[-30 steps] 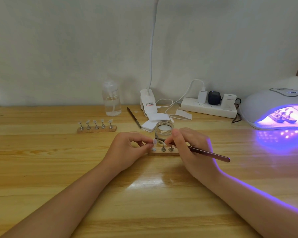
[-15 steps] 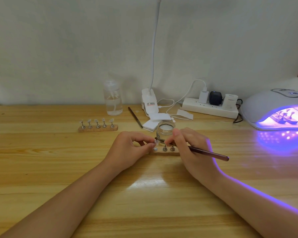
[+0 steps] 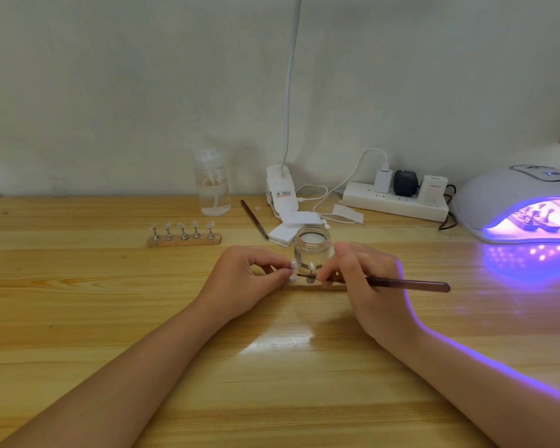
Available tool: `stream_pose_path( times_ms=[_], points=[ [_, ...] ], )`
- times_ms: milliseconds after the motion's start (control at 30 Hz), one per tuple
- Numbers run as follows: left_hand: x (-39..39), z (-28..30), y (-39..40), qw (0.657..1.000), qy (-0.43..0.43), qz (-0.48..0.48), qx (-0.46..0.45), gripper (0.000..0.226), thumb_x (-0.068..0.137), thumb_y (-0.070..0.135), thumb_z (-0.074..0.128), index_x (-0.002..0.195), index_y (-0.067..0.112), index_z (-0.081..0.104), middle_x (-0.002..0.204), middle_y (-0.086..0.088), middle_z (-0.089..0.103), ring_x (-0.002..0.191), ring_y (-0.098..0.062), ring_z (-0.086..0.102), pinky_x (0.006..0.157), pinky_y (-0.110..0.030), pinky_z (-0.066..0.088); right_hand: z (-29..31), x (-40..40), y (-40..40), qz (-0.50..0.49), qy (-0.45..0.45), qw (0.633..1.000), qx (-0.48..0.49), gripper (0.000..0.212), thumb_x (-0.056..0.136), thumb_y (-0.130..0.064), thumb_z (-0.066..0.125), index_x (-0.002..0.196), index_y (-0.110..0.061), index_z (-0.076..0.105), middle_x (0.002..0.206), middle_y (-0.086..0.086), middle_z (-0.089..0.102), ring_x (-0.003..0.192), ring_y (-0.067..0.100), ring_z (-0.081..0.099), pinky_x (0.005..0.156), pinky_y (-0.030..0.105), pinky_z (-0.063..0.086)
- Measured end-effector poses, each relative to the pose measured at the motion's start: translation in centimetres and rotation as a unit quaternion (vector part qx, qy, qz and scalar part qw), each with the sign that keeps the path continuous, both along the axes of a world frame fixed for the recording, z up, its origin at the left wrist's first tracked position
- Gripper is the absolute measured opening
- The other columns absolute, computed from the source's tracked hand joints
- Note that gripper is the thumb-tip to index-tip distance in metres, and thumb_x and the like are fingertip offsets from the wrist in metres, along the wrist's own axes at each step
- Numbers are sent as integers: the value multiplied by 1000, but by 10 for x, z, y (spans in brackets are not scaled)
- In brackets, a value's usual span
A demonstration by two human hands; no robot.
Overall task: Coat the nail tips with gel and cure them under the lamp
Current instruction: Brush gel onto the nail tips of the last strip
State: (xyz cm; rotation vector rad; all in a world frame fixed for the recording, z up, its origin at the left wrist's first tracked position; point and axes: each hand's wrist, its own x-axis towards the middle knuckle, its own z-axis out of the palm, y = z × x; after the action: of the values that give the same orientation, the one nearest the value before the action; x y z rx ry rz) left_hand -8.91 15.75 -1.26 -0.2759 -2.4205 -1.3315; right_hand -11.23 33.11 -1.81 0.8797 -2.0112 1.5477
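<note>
The left hand [image 3: 243, 279] pinches a nail tip [image 3: 293, 264] steady just before the jar [image 3: 312, 247]. The right hand [image 3: 366, 286] grips the brush [image 3: 401, 282] to coat it.

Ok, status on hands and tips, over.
Left hand pinching a nail tip over the near stand. Right hand holding brush, bristles at the tip. Glass jar close behind.

Single head-worn view, wide-angle, looking forward and down across the table [image 3: 78, 318] toward its far edge and the wall [image 3: 110, 76] behind. Both forearms enter from the near edge, close to the lens.
</note>
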Motion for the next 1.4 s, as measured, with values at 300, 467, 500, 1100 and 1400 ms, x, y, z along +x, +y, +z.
stream_pose_path(
  times_ms=[300, 467, 500, 1100, 1400],
  points=[
    [0, 1, 1, 1000, -7, 5, -6, 13, 75, 6, 72, 81, 17, 74, 73, 10, 68, 67, 3, 56, 68, -11, 45, 0, 1, -1, -1, -6, 1000, 2, 50, 88, -38, 37, 58, -12, 67, 57, -4, 62, 61, 7, 58, 63, 22, 45],
    [1, 2, 2, 1000, -12, 15, 2, 14, 74, 8, 72, 80, 20, 74, 73, 15, 67, 68, 7, 58, 69, -10, 45, 3, 0, -3, -21, -6, 999, 29, 35, 92, -36, 40, 67, -27, 64, 66, -12, 63, 71, 4, 60, 68, 17, 45],
    [0, 2, 2, 1000, -15, 16, 3, 13, 74, 8, 72, 81, 20, 74, 73, 15, 67, 68, 7, 58, 69, -10, 46, 4, -1, -4, -23, -9, 999, 40, 34, 92, -34, 42, 68, -27, 63, 67, -13, 63, 72, 3, 60, 69, 18, 45],
    [4, 6, 2, 1000, 8, 13, 12, 27, 73, 3, 73, 69, 30, 69, 64, 22, 65, 66, 2, 58, 67, -5, 42, 4, 6, -2, 30, -70, 995, -63, 42, 88, -35, 45, 54, -19, 64, 55, -1, 64, 56, 8, 60, 62, 22, 48],
    [5, 9, 5, 999, 12, -3, 34, 8, 72, 9, 74, 70, 15, 69, 70, 3, 68, 68, 2, 60, 68, -4, 42, 4, 3, -2, -13, -68, 996, -56, 36, 89, -30, 41, 63, -22, 66, 65, -7, 66, 68, 3, 62, 64, 12, 44]
  ],
)
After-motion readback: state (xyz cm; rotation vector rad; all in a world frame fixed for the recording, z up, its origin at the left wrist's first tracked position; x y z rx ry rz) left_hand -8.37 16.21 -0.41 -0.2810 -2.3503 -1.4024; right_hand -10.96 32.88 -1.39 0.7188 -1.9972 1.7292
